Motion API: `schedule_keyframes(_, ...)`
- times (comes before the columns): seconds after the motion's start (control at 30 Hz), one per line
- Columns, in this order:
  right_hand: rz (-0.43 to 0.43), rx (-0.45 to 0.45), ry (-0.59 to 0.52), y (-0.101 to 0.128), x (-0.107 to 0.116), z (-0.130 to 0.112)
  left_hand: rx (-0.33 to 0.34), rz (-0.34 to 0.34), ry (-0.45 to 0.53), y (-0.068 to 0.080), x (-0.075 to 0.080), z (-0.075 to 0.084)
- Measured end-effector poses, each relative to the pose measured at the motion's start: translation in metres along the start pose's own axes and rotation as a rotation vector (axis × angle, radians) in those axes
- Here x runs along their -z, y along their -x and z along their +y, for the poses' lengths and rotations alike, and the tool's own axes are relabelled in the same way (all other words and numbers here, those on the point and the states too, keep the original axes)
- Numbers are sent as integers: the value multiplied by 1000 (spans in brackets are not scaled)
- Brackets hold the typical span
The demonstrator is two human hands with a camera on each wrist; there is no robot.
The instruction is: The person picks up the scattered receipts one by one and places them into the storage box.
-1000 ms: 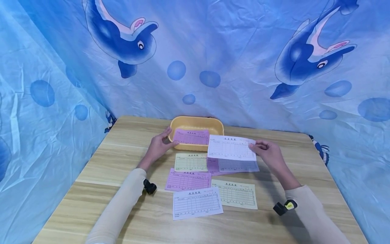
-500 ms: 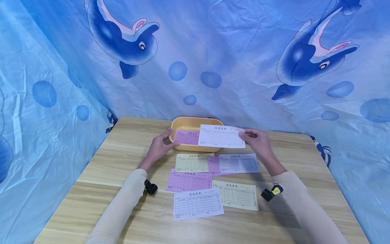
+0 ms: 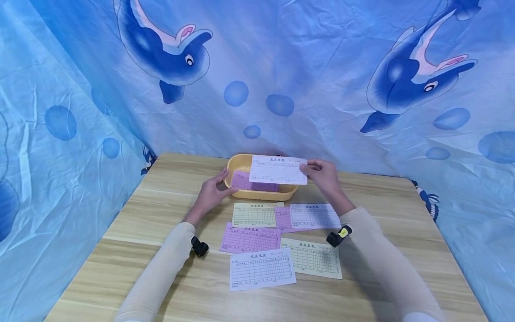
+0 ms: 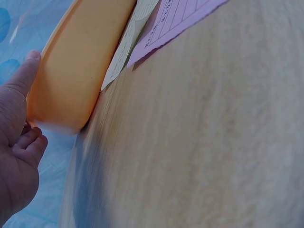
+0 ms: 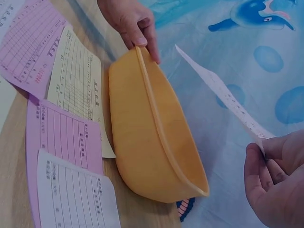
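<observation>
A white printed receipt slip (image 3: 277, 170) hangs over the yellow plastic tub (image 3: 257, 195), pinched at its right end by my right hand (image 3: 323, 175). In the right wrist view, that slip (image 5: 228, 99) is seen nearly edge-on above the tub's opening, with thumb and fingertips meeting at its corner. My left hand (image 3: 211, 192) holds the tub's left end, thumb along the front side and fingers around the end. The left wrist view shows the thumb against the tub wall (image 4: 76, 61). A pink slip (image 3: 241, 180) lies inside the tub, partly hidden by the white one.
In front of the tub lie a yellow slip (image 3: 253, 215), pink slips (image 3: 249, 239), white slips (image 3: 261, 270) and another yellow slip (image 3: 318, 259), some overlapping. The wooden table (image 3: 132, 214) meets a blue dolphin-print curtain (image 3: 257, 80) behind.
My right hand has carried the white slip left and away from me, from above the slips on the table to over the tub. My left hand stays on the tub.
</observation>
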State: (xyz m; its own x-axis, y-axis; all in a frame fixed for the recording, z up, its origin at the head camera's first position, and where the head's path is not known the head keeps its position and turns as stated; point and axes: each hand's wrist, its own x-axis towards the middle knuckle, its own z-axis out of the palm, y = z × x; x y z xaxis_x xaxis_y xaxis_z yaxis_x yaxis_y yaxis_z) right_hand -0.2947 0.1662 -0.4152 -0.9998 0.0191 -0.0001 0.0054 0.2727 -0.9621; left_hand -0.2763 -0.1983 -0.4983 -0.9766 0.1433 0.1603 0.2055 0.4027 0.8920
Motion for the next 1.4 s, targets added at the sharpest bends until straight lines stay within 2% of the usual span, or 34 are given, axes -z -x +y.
schedule_keyframes(0.2,18,5,-10,-12,-20,-1,2,-3,5,-1,0,-1)
schedule_keyframes(0.6,47,-40,-29,-31,-58,6,-7,-7,-16,-1,-1,-2)
schedule_keyframes(1.07,40,-43,205,-38,-84,8,15,-3,-24,0,-1,1)
schedule_keyframes(1.4,34,-24,306,-39,-98,11,30,-8,-34,1,0,2)
